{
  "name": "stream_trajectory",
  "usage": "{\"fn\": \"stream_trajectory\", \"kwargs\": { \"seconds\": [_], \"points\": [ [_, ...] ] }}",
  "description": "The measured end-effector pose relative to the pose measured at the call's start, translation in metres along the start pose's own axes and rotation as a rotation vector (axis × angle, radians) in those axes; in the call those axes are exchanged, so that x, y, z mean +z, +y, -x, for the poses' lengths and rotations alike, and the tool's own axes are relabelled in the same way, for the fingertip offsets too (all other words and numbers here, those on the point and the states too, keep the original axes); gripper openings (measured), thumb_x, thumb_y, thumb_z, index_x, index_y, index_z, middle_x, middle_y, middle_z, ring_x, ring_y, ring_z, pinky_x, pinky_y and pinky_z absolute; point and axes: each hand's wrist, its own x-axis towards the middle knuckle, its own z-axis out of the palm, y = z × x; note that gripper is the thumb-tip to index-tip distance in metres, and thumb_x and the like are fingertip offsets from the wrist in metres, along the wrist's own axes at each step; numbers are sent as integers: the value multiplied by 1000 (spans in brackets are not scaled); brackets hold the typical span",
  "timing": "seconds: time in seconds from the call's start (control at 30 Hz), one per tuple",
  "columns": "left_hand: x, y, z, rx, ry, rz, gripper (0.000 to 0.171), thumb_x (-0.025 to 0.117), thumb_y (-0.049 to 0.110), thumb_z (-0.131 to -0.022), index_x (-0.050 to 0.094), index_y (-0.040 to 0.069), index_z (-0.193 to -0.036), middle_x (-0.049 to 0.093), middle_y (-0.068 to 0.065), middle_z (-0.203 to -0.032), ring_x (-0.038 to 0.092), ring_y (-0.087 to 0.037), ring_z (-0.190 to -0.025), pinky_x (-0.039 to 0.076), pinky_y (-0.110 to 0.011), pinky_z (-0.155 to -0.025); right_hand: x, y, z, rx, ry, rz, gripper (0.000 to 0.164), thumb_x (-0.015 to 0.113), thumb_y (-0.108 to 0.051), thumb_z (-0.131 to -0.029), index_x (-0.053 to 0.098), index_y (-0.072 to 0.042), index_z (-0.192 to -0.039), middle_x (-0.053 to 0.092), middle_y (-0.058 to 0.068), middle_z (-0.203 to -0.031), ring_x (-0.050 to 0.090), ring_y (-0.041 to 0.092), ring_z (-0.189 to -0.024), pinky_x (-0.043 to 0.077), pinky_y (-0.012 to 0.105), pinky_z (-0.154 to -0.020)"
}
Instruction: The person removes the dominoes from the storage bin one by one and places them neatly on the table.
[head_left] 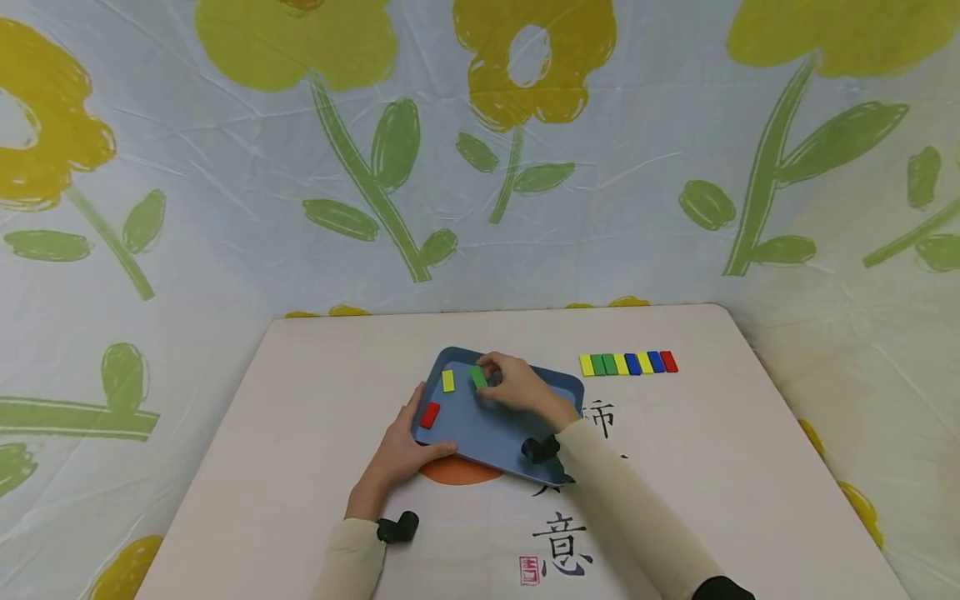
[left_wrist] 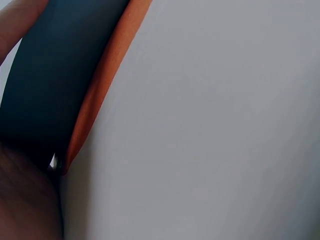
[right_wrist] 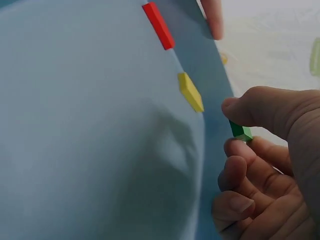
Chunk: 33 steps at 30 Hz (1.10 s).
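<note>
A blue tray (head_left: 487, 446) lies at an angle on the table. My left hand (head_left: 397, 454) grips its near left corner, fingers along the left side and thumb at the near rim. Over the tray, my right hand (head_left: 517, 385) pinches a green block (head_left: 477, 377) between thumb and fingertips. In the right wrist view, the green block (right_wrist: 241, 131) shows below the thumb. A yellow block (head_left: 447, 381) and a red block (head_left: 430, 415) lie inside the tray toward its left side. The left wrist view shows the tray's dark outer side (left_wrist: 55, 75) up close.
Right of the tray, a row of several yellow, green, blue and red blocks (head_left: 628, 364) lies on the table (head_left: 247, 500). An orange disc print (head_left: 461, 473) and black brush characters (head_left: 562, 542) show near the tray. A flowered cloth (head_left: 622, 208) hangs behind.
</note>
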Motion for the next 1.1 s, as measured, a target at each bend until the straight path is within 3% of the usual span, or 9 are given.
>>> {"fn": "stream_trajectory", "kwargs": {
  "seconds": [0.4, 0.57, 0.7, 0.9, 1.1],
  "points": [
    [0, 0, 0, 4, 11, -7, 112, 81, 60, -66, 9, 47, -151, 26, 2, -158, 30, -27, -142, 35, -60, -108, -51, 13, 30, -29, 55, 64, 49, 74, -24, -85, 57, -12, -130, 59, 7, -113, 56, 15, -75, 49, 28, -62],
    [0, -1, 0, 10, 12, -11, 112, 81, 60, -66, 9, 47, -151, 26, 3, -158, 29, -27, -143, 35, -60, -108, -74, 26, 43, -32, 106, 102, 52, 74, -23, -84, 57, -8, -131, 59, 13, -118, 59, 21, -86, 50, 32, -65],
    [1, -2, -1, 8, 10, -13, 112, 81, 59, -66, 9, 48, -151, 26, 3, -157, 31, -27, -142, 36, -60, -107, -93, 38, 55, 15, 134, 122, 52, 73, -26, -85, 57, -9, -132, 57, 13, -121, 59, 26, -97, 52, 36, -70],
    [1, -2, -1, 22, 14, -8, 113, 82, 59, -65, 9, 47, -151, 25, 4, -158, 30, -26, -143, 35, -59, -109, -121, 58, 74, 76, 181, 138, 53, 74, -25, -85, 56, -9, -131, 57, 14, -125, 59, 29, -99, 53, 34, -69],
    [-1, -2, 1, 78, 57, -4, 114, 84, 58, -64, 17, 36, -154, 25, 3, -159, 27, -25, -145, 33, -55, -112, -148, 81, 92, 111, 211, 142, 54, 73, -24, -86, 54, -7, -133, 57, 17, -125, 59, 33, -99, 50, 34, -68]
  ]
}}
